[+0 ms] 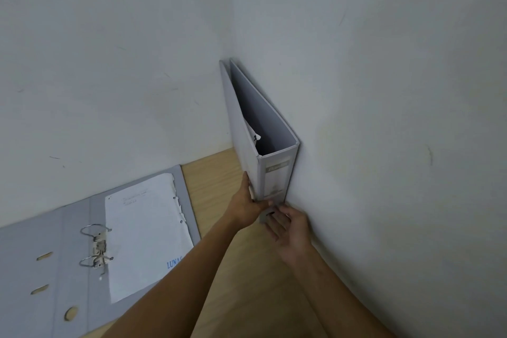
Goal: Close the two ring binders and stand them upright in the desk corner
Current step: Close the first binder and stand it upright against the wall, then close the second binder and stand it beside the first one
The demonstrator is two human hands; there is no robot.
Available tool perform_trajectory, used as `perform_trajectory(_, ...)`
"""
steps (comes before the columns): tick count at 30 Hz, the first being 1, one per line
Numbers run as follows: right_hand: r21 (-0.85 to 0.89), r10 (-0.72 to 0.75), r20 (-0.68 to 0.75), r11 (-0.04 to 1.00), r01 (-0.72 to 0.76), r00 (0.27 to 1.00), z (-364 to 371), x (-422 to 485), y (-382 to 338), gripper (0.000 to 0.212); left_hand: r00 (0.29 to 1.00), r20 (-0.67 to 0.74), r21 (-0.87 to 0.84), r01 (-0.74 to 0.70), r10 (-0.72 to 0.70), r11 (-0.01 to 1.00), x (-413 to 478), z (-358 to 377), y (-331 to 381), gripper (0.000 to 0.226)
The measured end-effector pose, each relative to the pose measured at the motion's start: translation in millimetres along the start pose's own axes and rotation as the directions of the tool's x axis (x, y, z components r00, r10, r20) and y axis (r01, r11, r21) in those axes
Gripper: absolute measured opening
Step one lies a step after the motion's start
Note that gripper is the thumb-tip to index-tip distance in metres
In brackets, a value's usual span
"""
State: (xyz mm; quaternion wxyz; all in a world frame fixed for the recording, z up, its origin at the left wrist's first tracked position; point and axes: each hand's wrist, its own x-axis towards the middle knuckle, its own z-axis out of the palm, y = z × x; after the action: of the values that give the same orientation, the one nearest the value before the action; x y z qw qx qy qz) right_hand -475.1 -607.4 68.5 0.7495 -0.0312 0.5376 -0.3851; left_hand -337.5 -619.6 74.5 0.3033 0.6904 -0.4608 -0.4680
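My left hand (248,207) grips the lower front edge of the closed binder (274,173), standing upright in the desk (219,173) corner, while my right hand (288,230) rests open at its base. The second binder (68,241) lies open to the left, paper (145,233) showing.

Matt grey card binders (274,173), shiny metal rings (94,245), white paper (145,236), pale smooth wood desk (247,282).

— Where is the closed binder (275,173)?
— Upright in the desk corner, pale grey, spine with a faded label facing out, right cover against the wall, covers slightly apart at the top.
— And the open binder (82,258)?
— Flat on the desk to the left, grey, rings shut, white sheets on its right half.
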Motion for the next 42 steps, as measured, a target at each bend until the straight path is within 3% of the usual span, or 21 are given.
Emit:
perform_trajectory(6, -0.115, -0.026, 0.059, 0.993, 0.032, 0.998, -11, -10, -4, 0.039, 0.999, -0.02, -0.006, 0.039, -0.039, 0.999, -21, -2, 0, 0.093)
perform_trajectory(10, -0.196, 0.01, 0.094, 0.981, 0.008, 0.995, -14, -18, 6, 0.035, 0.995, -0.04, -0.094, 0.083, -0.087, 0.992, -58, -8, -23, 0.067)
perform_trajectory(14, -0.302, 0.065, 0.13, 0.953, -0.022, 0.989, -12, -22, 36, 0.027, 0.977, -0.042, -0.175, 0.201, -0.211, 0.964, -112, -23, -61, 0.047)
perform_trajectory(21, -0.448, 0.219, 0.178, 0.886, -0.12, 0.959, 11, -37, 111, 0.033, 0.891, -0.173, -0.36, 0.34, -0.421, 0.869, -209, -78, -136, 0.04)
perform_trajectory(33, -0.581, 0.314, 0.267, 0.807, -0.108, 0.911, 88, -80, 247, 0.033, 0.747, -0.354, -0.638, 0.247, -0.563, 0.729, -319, -201, -245, 0.033)
perform_trajectory(39, -0.715, 0.386, 0.257, 0.693, -0.094, 0.886, 137, -85, 339, 0.034, 0.683, -0.364, -0.706, 0.242, -0.633, 0.666, -367, -255, -312, 0.033)
perform_trajectory(42, -0.794, 0.387, 0.286, 0.607, -0.009, 0.877, 170, -84, 383, 0.032, 0.65, -0.368, -0.734, 0.236, -0.665, 0.637, -388, -279, -335, 0.028)
